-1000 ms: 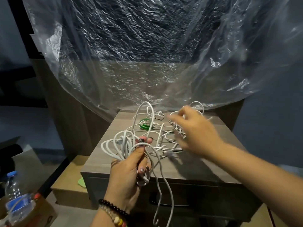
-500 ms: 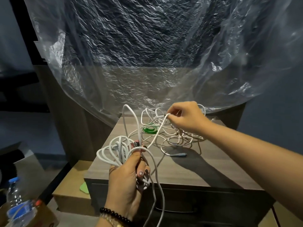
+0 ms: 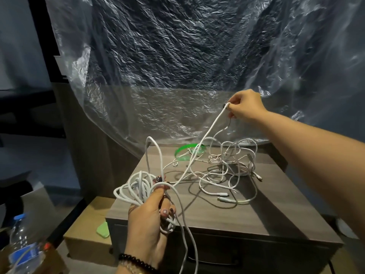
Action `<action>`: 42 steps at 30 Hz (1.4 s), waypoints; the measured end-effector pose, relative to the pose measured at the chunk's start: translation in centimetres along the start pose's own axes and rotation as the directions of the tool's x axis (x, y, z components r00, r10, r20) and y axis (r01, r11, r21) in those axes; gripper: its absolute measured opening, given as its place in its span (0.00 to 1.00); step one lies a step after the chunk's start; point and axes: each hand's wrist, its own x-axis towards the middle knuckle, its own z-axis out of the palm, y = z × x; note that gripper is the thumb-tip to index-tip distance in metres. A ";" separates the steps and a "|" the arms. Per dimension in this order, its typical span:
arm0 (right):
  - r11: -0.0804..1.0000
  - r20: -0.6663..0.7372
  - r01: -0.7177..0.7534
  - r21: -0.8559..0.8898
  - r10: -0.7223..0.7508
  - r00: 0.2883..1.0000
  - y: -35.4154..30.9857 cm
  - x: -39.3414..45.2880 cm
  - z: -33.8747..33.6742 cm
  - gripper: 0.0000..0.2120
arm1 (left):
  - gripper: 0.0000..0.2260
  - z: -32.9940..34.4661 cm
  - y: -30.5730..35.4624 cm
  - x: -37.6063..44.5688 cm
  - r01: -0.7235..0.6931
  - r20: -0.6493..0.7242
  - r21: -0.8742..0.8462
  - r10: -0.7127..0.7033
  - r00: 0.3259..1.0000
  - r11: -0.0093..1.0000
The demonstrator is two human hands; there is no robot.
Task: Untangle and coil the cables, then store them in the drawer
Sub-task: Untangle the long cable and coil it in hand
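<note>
The left hand (image 3: 150, 216) grips a part-made coil (image 3: 138, 190) to keep it together. The right hand (image 3: 244, 106) pinches the white cable (image 3: 207, 135), lifting it free of the tangle (image 3: 233, 167).

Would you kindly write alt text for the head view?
A left hand grips a bundle of white cable loops while the right hand pinches a strand and lifts it from tangled cables on a wooden cabinet.

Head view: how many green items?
2. A green ring lies at the back of the cabinet top, partly under the white cables. A green scrap lies on the cardboard box left of it. The tangle may hide more.
</note>
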 end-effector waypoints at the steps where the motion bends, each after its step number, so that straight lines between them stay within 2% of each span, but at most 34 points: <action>1: 1.000 -0.020 0.000 0.010 0.001 1.000 -0.3 0.6 -0.4 0.04 | 0.10 -0.1 0.0 0.1 0.002 -0.015 -0.002 -0.002 1.000 1.000; 3: 0.999 -0.071 0.034 0.014 -0.033 0.997 -1.5 1.6 -1.1 0.06 | 0.10 -0.1 -0.2 0.5 0.004 -0.053 -0.003 -0.004 0.999 1.000; 7: 0.988 -0.140 0.124 -0.086 -0.136 0.981 -4.1 3.6 -2.4 0.10 | 0.10 0.1 -0.2 0.7 -0.009 -0.069 0.018 0.011 0.998 1.000; 11: 0.989 -0.216 0.098 -0.111 -0.120 0.969 -5.2 5.4 -3.9 0.12 | 0.08 0.0 -0.2 1.0 -0.030 -0.091 0.038 0.033 0.995 0.999; 12: 0.990 -0.186 0.085 -0.111 -0.105 0.977 -5.1 5.6 -4.0 0.12 | 0.08 -0.1 -0.2 1.2 -0.032 -0.100 0.052 0.038 0.994 0.998; 14: 0.996 -0.011 0.061 -0.070 -0.062 0.998 -4.8 5.2 -3.9 0.12 | 0.07 -0.4 -0.4 1.4 -0.021 -0.114 0.083 0.030 0.993 0.996; 16: 0.998 0.138 0.062 0.022 -0.065 0.988 -4.7 4.1 -3.4 0.13 | 0.08 -0.6 -0.6 1.7 -0.013 -0.126 0.107 0.027 0.992 0.994; 19: 0.983 0.187 0.151 0.103 -0.169 0.968 -5.7 1.6 -2.9 0.15 | 0.09 -0.6 -0.9 1.9 -0.031 -0.138 0.130 0.049 0.989 0.991; 22: 0.955 0.354 0.177 0.238 -0.255 0.900 -7.3 -1.9 -2.6 0.14 | 0.09 -0.6 -0.9 1.8 -0.065 -0.124 0.160 0.085 0.989 0.985; 27: 0.925 0.608 0.070 0.373 -0.300 0.735 -9.6 -7.6 -2.4 0.15 | 0.09 -0.4 -0.9 1.4 -0.102 -0.074 0.190 0.117 0.990 0.977; 31: 0.888 0.672 -0.003 0.461 -0.346 0.655 -10.8 -10.8 -1.2 0.16 | 0.05 0.0 -0.9 0.6 -0.116 0.007 0.314 0.120 0.993 0.942; 34: 0.869 0.710 -0.057 0.492 -0.363 0.603 -11.0 -12.2 0.0 0.16 | 0.04 0.6 -1.3 0.1 -0.191 0.096 0.446 0.166 0.982 0.874; 38: 0.851 0.752 -0.116 0.512 -0.379 0.540 -10.9 -12.8 0.5 0.18 | 0.10 1.0 -1.6 -0.2 -0.244 0.127 0.564 0.209 0.970 0.789; 42: 0.846 0.771 -0.132 0.516 -0.392 0.502 -10.7 -13.3 0.6 0.18 | 0.11 1.1 -1.7 -0.3 -0.259 0.145 0.608 0.215 0.966 0.751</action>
